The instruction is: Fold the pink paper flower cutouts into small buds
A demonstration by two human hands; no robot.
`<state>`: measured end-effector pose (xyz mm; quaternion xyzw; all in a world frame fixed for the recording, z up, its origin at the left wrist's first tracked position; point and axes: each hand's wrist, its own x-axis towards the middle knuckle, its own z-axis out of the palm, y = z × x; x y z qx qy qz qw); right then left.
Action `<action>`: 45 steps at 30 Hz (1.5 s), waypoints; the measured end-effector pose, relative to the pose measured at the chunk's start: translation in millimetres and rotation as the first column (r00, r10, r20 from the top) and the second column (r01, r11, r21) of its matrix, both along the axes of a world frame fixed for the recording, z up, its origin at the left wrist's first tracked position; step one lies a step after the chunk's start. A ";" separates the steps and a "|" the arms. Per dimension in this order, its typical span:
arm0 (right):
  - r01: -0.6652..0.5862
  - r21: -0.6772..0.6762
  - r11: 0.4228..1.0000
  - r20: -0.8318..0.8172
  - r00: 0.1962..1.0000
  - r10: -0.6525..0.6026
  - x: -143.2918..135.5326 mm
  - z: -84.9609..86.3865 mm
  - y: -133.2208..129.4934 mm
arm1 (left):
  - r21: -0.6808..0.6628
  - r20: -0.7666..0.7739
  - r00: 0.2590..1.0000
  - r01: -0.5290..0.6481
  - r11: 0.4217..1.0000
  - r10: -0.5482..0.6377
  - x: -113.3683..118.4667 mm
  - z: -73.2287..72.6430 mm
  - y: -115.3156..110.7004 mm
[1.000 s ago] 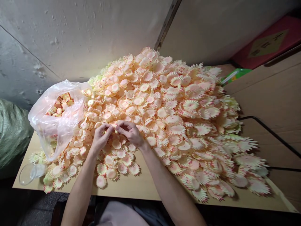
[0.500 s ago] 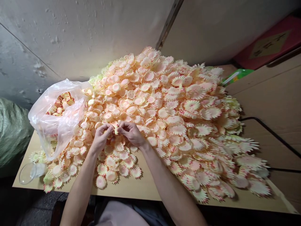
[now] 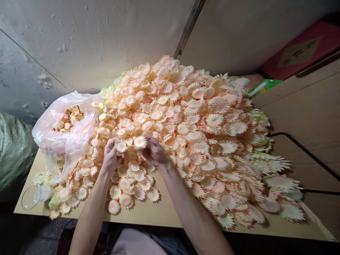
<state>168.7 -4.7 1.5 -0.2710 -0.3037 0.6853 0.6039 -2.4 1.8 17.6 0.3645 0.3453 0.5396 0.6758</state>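
My left hand is closed, pinching a small pale flower head with a toothed rim and pinkish centre. Just to its right, my right hand grips another cream flower head between thumb and fingers. The two flower heads face up and are apart from each other. Beneath and around both hands lies a big heap of similar artificial flower heads, cream with pink-red tips. Some fingers are hidden behind the pieces.
At the left, a translucent plastic bag holds tightly curled pieces. A clear round cup lies near the left table edge. The heap covers most of the wooden table. Cardboard borders it on the right, a wall behind.
My hands were together, pinching at one spot; now they are apart, each with a flower head showing its face. My right hand has shifted slightly right.
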 end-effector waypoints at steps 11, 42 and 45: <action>0.153 -0.003 0.988 0.045 0.987 -0.153 1.0 6.6 4.4 | 0.001 -0.142 0.974 -0.179 0.984 0.177 -8.8 -2.3 5.3; -0.027 0.128 0.991 0.447 0.894 -0.034 -7.4 1.9 1.0 | 0.283 -0.536 0.833 0.028 0.959 0.134 -6.5 1.3 0.2; 0.047 0.115 0.992 0.437 0.895 -0.093 -7.1 0.7 3.0 | 0.222 -0.407 0.908 -0.005 0.975 0.097 -8.3 -3.0 1.0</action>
